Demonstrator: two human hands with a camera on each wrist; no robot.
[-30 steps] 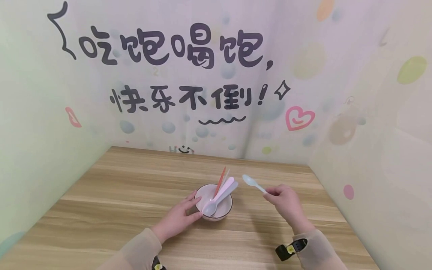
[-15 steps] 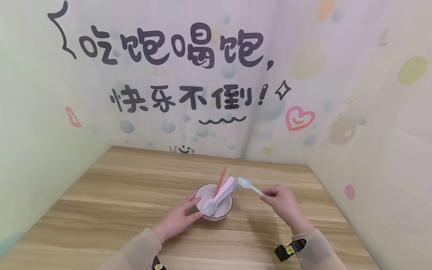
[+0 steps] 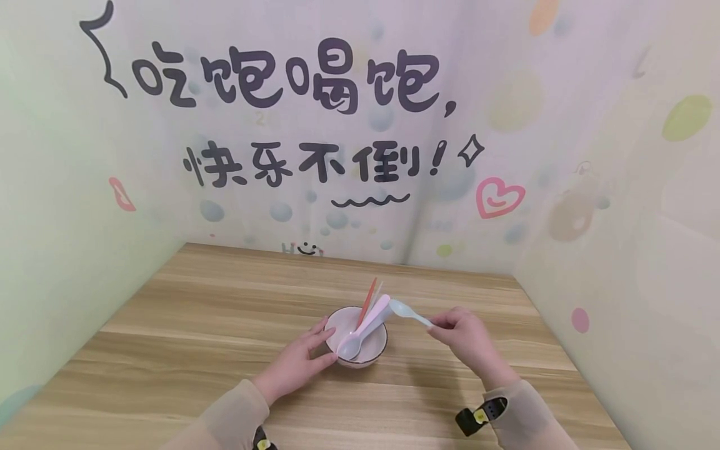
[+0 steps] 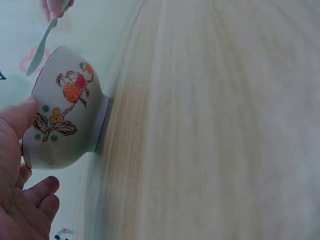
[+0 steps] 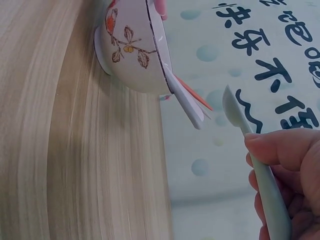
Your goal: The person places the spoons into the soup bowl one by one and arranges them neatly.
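A small white bowl (image 3: 375, 355) with a dark rim and painted fruit sprigs (image 4: 74, 95) stands on the table. My left hand (image 3: 297, 362) holds its near left side, thumb and fingers spread at the rim. My right hand (image 3: 465, 342) pinches a pale mint spoon (image 3: 405, 310) by its handle. Its bowl end points left, above the bowl's right side, close to the handles there. Inside the bowl lean a pink handle (image 3: 377, 314), a pale grey spoon (image 3: 351, 347), a thin orange handle (image 3: 367, 303) and a thin whitish one (image 3: 379, 290). Their lower ends are partly hidden by each other.
The wood-grain table (image 3: 225, 312) runs back to a pale patterned wall (image 3: 270, 125) with dark lettering. More wall (image 3: 635, 269) borders the right side, and another panel (image 3: 73, 269) the left.
My right hand has moved slightly left with the mint spoon, bringing its tip up to the handles over the bowl's rim. My left hand and the bowl have stayed in place.
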